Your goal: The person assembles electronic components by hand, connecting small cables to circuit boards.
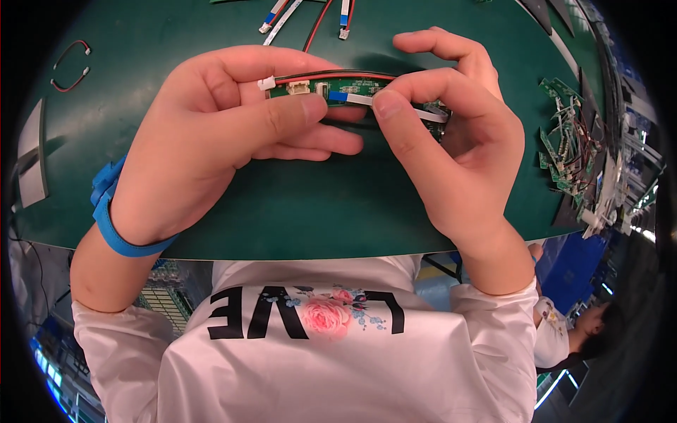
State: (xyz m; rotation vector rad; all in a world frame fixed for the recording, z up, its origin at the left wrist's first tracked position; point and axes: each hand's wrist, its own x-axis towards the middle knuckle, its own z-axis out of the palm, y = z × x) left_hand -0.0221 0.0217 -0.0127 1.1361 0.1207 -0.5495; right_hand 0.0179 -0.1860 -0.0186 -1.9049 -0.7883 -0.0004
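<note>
Between my two hands a narrow green circuit board (358, 89) is held above the green table. My left hand (233, 113) grips its left end, thumb in front and fingers behind. A white flat ribbon cable with a blue end (338, 96) lies along the board, the blue end at a small connector. My right thumb and forefinger pinch this cable and the board's right part; my right hand (458, 120) hides that end. A red and black wire (338, 73) arches over the board's top edge, its white plug (266, 83) near a cream socket (299, 87).
More wires and ribbon cables (343, 21) lie at the table's far edge. A short red and black wire (70, 67) rests far left, above a grey strip (32, 151). Several wired green boards (570, 144) are piled at the right. Another person (564, 331) sits at lower right.
</note>
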